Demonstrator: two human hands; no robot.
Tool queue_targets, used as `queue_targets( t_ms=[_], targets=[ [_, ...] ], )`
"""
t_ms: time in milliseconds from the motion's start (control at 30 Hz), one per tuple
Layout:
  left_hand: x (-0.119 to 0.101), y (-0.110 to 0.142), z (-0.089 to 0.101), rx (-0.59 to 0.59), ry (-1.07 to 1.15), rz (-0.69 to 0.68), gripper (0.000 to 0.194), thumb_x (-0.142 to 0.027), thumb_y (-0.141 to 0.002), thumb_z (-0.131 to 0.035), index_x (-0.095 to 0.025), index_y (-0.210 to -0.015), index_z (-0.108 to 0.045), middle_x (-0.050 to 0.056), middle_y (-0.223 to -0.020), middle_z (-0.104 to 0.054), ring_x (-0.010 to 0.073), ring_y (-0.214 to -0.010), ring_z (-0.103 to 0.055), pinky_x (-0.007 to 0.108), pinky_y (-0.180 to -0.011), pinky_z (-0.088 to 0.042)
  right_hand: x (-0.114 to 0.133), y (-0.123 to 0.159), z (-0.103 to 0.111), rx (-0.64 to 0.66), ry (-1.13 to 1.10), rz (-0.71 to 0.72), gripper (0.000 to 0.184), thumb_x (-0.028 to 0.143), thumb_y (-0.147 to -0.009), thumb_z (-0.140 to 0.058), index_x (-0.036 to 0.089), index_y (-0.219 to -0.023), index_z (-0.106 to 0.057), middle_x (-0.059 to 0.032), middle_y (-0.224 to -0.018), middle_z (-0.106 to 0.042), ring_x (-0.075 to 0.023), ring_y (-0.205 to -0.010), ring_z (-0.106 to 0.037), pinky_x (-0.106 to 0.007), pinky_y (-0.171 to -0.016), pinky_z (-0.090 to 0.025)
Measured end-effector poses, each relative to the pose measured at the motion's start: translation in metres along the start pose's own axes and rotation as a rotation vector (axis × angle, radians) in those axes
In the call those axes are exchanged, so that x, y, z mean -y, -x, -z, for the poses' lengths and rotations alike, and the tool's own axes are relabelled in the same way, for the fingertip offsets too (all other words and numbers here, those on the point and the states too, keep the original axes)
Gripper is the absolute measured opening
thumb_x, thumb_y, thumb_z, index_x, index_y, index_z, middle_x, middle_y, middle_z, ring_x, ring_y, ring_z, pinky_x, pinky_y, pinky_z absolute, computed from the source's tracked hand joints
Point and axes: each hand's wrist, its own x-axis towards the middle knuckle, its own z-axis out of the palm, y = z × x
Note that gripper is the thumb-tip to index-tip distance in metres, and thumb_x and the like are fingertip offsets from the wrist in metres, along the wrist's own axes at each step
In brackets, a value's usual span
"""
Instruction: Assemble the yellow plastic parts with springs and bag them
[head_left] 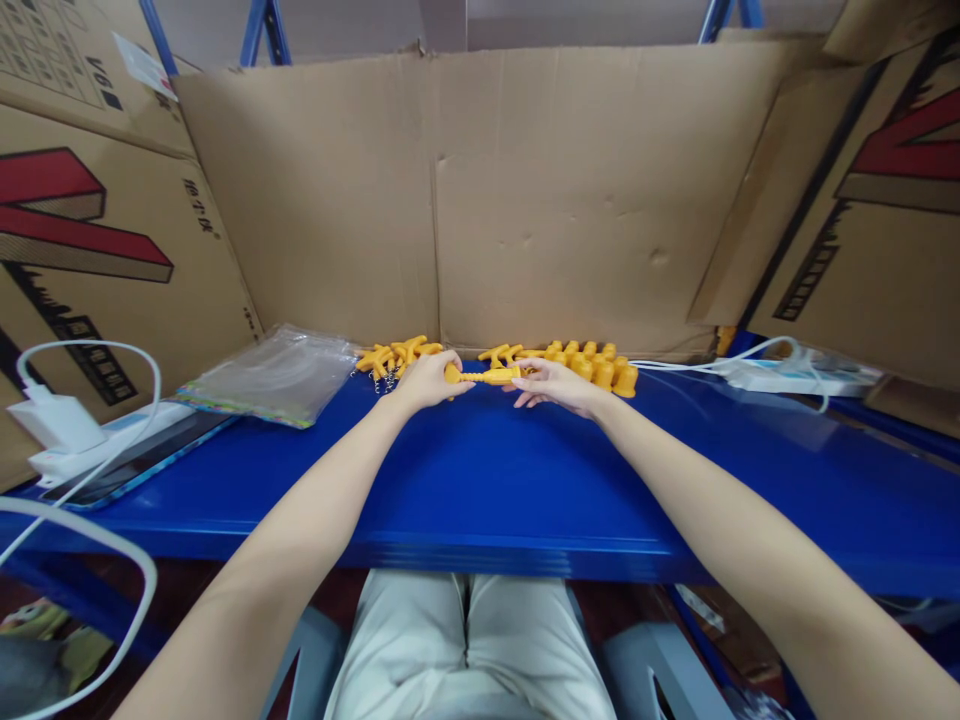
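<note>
Yellow plastic piece (495,377) spans the gap between the person's two hands, just above the far part of a blue table (487,500). Blue tabletop runs across the whole view, with a tall cardboard sheet (570,200) standing along its back edge. Printed cartons flank it, a left carton (120,225) and a right carton (877,270). On the table's left lies a flat clear plastic bag (262,375); farther left, a white power strip (142,428) sits beside a dark flat device (150,462). Another white power strip (795,378) lies at the right.

Left hand (431,384) has its thumb and fingers clamped on the piece's knobbed left end. Right hand (561,388) has its fingertips at the opposite end, the lower fingers slightly apart; whether they grip firmly I cannot tell. Behind the right hand, yellow cups (600,368) stand in close rows. Yellow branched pieces (379,358) are heaped behind the left hand.

The held piece's long axis runs left to right, nearly level and roughly parallel to the table's front edge. Its narrow ridged stem lies toward the left, its wider smooth barrel points right. Small metal coils (389,380) show below the heap.
</note>
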Motion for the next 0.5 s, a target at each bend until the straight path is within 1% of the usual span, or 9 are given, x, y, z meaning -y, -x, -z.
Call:
queue_targets(
  t_ms=[133, 233, 433, 500],
  targets=[
    [0.001, 0.0, -0.001, -0.007, 0.003, -0.015, 0.032, -0.047, -0.07, -0.069, -0.022, -0.086, -0.059, -0.004, -0.061, -0.059, 0.0141, -0.058, -0.052, 0.025, -0.057, -0.032, 0.001, 0.0, -0.002, -0.025, -0.03, 0.021, 0.015, 0.027, -0.087, -0.064, 0.015, -0.095, -0.06, -0.0073, -0.081, -0.074, -0.0104, -0.057, -0.067, -0.018, -0.053, -0.052],
    [0.0, 0.0, -0.001, -0.009, -0.004, -0.017, 0.033, -0.048, -0.069, -0.069, -0.022, -0.086, -0.06, -0.004, -0.061, -0.058, 0.014, -0.058, -0.052, 0.024, -0.056, -0.031, 0.004, 0.002, -0.006, -0.041, -0.043, 0.013, 0.021, 0.034, -0.089, -0.061, 0.014, -0.082, -0.06, -0.009, -0.074, -0.073, -0.011, -0.053, -0.066, -0.018, -0.05, -0.051],
    [-0.005, 0.002, 0.001, 0.012, -0.021, -0.004, 0.03, -0.047, -0.07, -0.07, -0.022, -0.084, -0.059, -0.004, -0.059, -0.059, 0.0156, -0.059, -0.054, 0.025, -0.057, -0.032, 0.009, 0.005, -0.01, -0.061, -0.03, -0.022, 0.027, 0.037, -0.091, -0.058, 0.014, -0.077, -0.059, -0.0097, -0.069, -0.073, -0.0111, -0.046, -0.063, -0.019, -0.046, -0.049],
    [-0.006, 0.002, 0.002, 0.008, -0.005, -0.004, 0.03, -0.047, -0.071, -0.069, -0.022, -0.085, -0.059, -0.004, -0.058, -0.059, 0.0157, -0.058, -0.054, 0.026, -0.058, -0.032, 0.009, 0.005, -0.012, -0.082, -0.033, -0.054, 0.034, 0.042, -0.093, -0.051, 0.015, -0.072, -0.057, -0.0089, -0.064, -0.071, -0.0114, -0.043, -0.062, -0.019, -0.044, -0.049]
  ],
)
